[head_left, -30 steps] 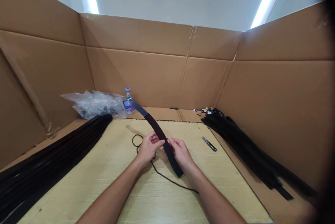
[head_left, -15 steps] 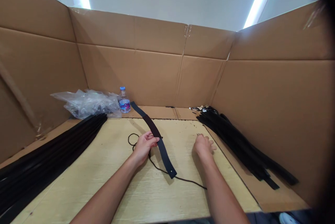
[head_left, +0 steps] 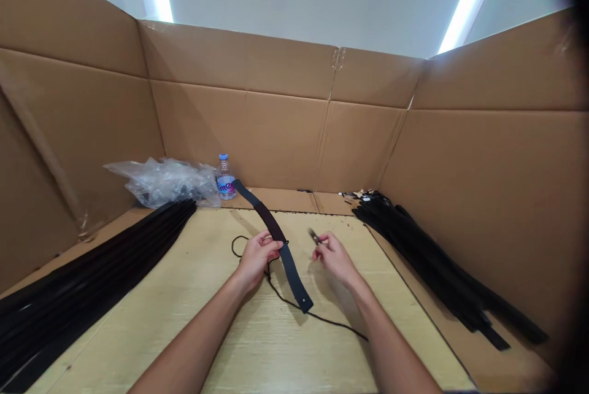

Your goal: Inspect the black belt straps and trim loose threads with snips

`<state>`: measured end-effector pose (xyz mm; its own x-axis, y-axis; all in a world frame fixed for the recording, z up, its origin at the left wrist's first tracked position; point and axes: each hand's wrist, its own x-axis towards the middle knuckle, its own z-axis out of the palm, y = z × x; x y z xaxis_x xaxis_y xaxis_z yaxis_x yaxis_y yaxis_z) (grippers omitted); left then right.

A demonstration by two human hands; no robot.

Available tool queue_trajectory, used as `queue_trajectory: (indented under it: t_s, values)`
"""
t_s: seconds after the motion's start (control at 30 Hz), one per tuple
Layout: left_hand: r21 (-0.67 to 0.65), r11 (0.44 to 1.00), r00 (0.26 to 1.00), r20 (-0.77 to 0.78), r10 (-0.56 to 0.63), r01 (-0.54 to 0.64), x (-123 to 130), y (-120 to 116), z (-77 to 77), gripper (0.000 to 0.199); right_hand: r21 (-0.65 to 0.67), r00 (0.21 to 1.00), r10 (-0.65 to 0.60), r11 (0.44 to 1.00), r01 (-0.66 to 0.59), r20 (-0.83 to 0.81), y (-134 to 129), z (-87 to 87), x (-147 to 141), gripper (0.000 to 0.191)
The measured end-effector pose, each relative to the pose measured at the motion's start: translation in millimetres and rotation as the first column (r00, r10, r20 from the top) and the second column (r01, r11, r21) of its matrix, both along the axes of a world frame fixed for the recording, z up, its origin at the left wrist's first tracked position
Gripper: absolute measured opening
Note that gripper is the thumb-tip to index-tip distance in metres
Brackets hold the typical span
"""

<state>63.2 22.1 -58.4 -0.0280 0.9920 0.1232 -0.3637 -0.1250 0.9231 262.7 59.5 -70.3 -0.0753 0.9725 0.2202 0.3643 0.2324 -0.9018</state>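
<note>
My left hand [head_left: 256, 262] pinches a long flat black strap [head_left: 291, 274] between thumb and fingers, near its middle. The strap stands tilted above the table, with a brownish-black section in its upper half and a small pale hole at its lower end. From around my left hand a thin black cord [head_left: 338, 323] loops out and runs across the table to the right, passing under the strap's lower end. My right hand [head_left: 334, 256] is closed on a small dark metal tool [head_left: 315, 235], blurred by motion, whose tip points up and left towards the strap without touching it.
Black strips lie in a pile [head_left: 101, 277] at the left and another pile [head_left: 437, 265] at the right. A clear plastic bag [head_left: 168, 182] and a water bottle [head_left: 225, 179] stand at the back left. Small scraps [head_left: 363, 196] lie at the back right. Cardboard walls [head_left: 285, 130] enclose the table [head_left: 257, 345].
My right hand has moved left from the table's right side towards the strap, and the small metal tool now shows clearly in it. The left hand still pinches the strap. The view has shifted slightly.
</note>
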Motion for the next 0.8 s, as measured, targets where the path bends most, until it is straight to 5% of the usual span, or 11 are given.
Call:
queue_trajectory:
  t_s: [0.13,0.27,0.5,0.8]
  values:
    - [0.020,1.000,1.000,0.008,0.021,-0.021,-2.8,1.1,0.2,0.035,-0.061,0.957,0.252,0.963,-0.263,-0.143,-19.6,0.8,-29.3,0.043]
    - [0.026,0.998,0.998,0.000,0.057,-0.057,-3.9,2.4,-0.5,0.032,-0.106,0.871,0.357,0.905,-0.412,-0.338,-27.7,3.0,-34.8,0.049]
    - [0.015,0.998,0.998,0.018,0.052,-0.053,-2.0,0.6,2.4,0.033,-0.135,0.829,0.379,0.874,-0.466,-0.410,-29.3,1.5,-39.6,0.048]
    - [0.029,0.999,0.999,0.026,0.031,-0.032,-2.5,1.5,0.8,0.036,-0.076,0.843,0.360,0.903,-0.422,-0.400,-30.5,-5.0,-45.2,0.042]
